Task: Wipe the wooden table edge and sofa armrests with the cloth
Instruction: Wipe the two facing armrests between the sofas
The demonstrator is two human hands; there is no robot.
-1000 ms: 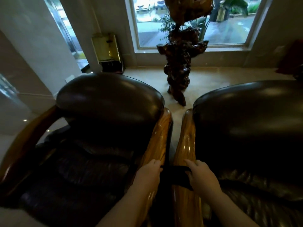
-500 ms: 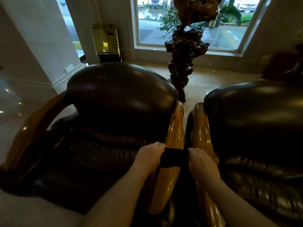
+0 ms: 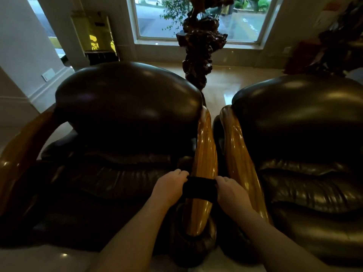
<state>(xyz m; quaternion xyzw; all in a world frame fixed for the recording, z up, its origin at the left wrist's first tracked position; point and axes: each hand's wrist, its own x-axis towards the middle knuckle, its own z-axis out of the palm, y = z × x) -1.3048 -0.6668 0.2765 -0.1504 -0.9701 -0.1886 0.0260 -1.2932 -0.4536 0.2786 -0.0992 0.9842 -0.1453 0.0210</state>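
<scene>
Two dark leather sofas (image 3: pixel 121 122) face a window (image 3: pixel 196 16). Both hands, left hand (image 3: pixel 170 186) and right hand (image 3: pixel 230 190), clamp a black cloth (image 3: pixel 200 188) stretched crosswise over the lengthwise wooden armrest (image 3: pixel 205 154) at lower centre.

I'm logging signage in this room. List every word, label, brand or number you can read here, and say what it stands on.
No text here can be read.
Yellow cabinet: a dark label strip near its top, too blurred to read.
White wall plate on the pillar base: no readable marking.
Orange-red sheet on the right wall: too blurred to read.
Black cloth, wooden armrest, leather chairs: no lettering visible.
</scene>
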